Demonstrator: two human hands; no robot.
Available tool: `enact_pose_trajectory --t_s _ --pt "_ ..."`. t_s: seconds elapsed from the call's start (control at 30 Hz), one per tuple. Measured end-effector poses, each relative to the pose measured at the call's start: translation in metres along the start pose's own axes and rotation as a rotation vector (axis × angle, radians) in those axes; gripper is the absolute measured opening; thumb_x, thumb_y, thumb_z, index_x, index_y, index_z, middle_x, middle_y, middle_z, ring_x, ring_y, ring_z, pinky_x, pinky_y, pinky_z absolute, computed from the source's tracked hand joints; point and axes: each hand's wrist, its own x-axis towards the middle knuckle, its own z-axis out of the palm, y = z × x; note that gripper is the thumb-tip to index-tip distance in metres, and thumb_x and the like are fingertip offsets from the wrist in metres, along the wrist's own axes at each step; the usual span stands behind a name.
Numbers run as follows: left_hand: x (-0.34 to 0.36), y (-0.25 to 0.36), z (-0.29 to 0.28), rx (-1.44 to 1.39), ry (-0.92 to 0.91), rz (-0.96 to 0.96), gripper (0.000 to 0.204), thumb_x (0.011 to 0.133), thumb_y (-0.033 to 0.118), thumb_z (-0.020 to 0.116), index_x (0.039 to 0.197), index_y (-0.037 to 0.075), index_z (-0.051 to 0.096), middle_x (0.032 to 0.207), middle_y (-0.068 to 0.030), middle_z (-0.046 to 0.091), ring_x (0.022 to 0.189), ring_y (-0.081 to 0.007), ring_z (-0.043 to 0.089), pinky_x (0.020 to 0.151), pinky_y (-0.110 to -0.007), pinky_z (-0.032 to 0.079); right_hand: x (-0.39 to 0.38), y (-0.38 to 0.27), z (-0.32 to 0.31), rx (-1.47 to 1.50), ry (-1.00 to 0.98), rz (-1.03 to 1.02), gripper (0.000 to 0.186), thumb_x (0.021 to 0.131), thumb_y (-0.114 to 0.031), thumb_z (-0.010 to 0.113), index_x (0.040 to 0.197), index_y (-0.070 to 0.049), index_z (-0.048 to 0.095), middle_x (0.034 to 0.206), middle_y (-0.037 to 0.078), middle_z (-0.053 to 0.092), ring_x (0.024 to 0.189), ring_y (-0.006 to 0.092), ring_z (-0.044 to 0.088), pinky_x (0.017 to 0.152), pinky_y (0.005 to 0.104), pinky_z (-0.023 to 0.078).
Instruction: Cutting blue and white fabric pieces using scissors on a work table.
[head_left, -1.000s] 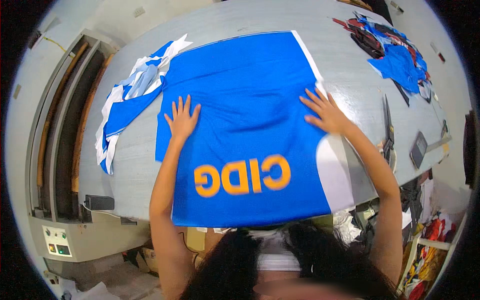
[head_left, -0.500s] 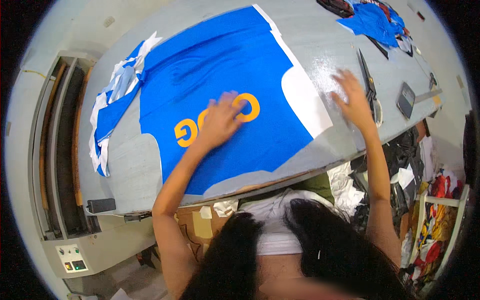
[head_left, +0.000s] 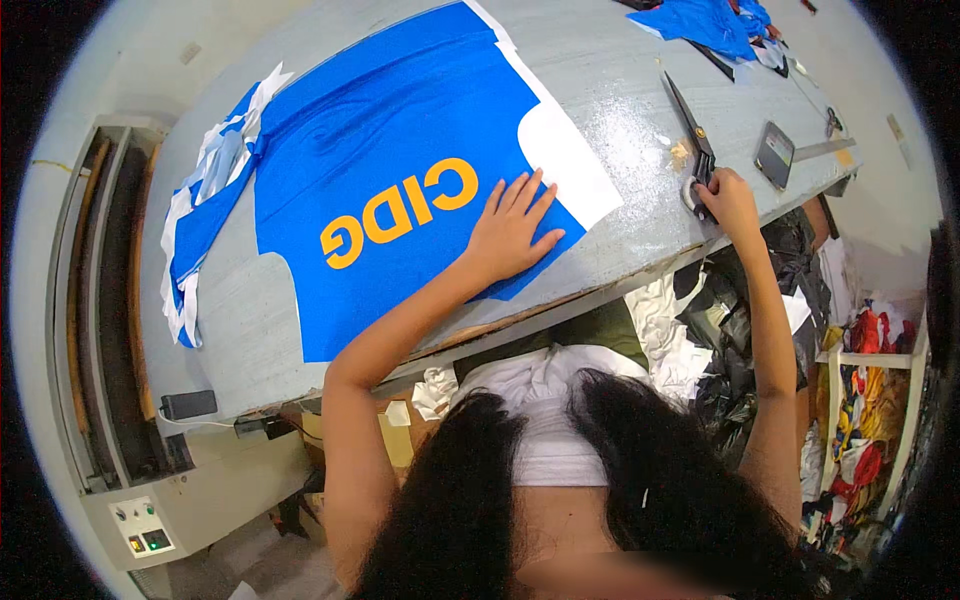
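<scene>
A blue fabric panel point(head_left: 380, 120) with orange lettering and a white strip along its right side lies on the grey table. My left hand point(head_left: 513, 232) rests flat on the panel's lower right part, fingers spread, close to the white edging point(head_left: 575, 165). To the right, my right hand point(head_left: 730, 205) has its fingers closed round the handle of large black scissors point(head_left: 692, 125). The scissors lie on the tabletop, blades pointing away from me.
Blue and white fabric offcuts point(head_left: 215, 215) lie left of the panel. Right of the scissors are a dark phone-like device point(head_left: 774, 155) and a metal ruler point(head_left: 825, 148). More cloth point(head_left: 705, 25) is piled at the far right. A small black box point(head_left: 188, 404) sits at the table's left corner.
My left hand has slid right across the panel, off the lettering. My right hand has come down from open above the table and taken hold of the scissors' handle. The view has shifted slightly.
</scene>
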Motion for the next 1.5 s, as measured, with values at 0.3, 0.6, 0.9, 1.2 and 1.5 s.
enact_pose_trajectory --t_s 0.3,0.6,0.9,1.2,1.5 --pt "-0.015 0.009 -0.002 -0.016 -0.111 0.021 0.057 0.085 0.048 0.047 0.131 0.015 0.040 0.142 -0.0159 0.025 0.130 -0.0361 0.022 0.105 -0.054 0.015 -0.069 0.009 -0.066 1.008 -0.536 0.453 0.027 0.078 -0.024 0.064 0.085 0.000 0.052 0.064 0.007 0.055 0.045 0.0137 0.052 0.039 0.0254 0.043" --pt "-0.007 0.012 -0.004 -0.083 -0.069 -0.022 0.059 0.075 0.049 0.059 0.120 0.011 0.049 0.129 -0.0112 0.040 0.126 -0.0305 0.029 0.103 -0.056 0.017 -0.198 -0.029 -0.111 1.033 -0.958 0.544 0.047 0.072 -0.033 0.072 0.100 -0.001 0.051 0.065 0.001 0.050 0.051 0.0101 0.054 0.042 0.0223 0.044" --pt "-0.013 0.009 0.002 -0.020 -0.015 0.006 0.065 0.078 0.049 0.056 0.127 0.009 0.044 0.132 -0.0107 0.040 0.125 -0.0294 0.032 0.104 -0.054 0.018 -0.193 -0.062 -0.101 1.140 -1.116 0.391 0.039 0.083 -0.040 0.061 0.085 -0.003 0.049 0.065 0.003 0.050 0.053 0.0119 0.055 0.049 0.0271 0.047" --pt "-0.017 0.006 0.006 -0.002 -0.027 -0.002 0.065 0.081 0.049 0.052 0.129 0.005 0.040 0.136 -0.0107 0.037 0.129 -0.0269 0.029 0.106 -0.050 0.017 -0.163 -0.079 -0.080 0.894 -1.178 0.179 0.042 0.086 -0.044 0.055 0.086 -0.003 0.048 0.062 0.002 0.049 0.057 0.0095 0.052 0.051 0.0247 0.041" --pt "-0.018 0.007 0.001 0.060 -0.006 -0.142 0.089 0.072 0.061 0.056 0.131 -0.002 0.035 0.138 -0.0138 0.033 0.131 -0.0257 0.026 0.107 -0.049 0.015 -0.147 -0.094 -0.076 0.573 -1.131 0.188 0.044 0.081 -0.041 0.060 0.081 0.002 0.051 0.062 0.006 0.047 0.058 0.0143 0.043 0.054 0.0315 0.037"
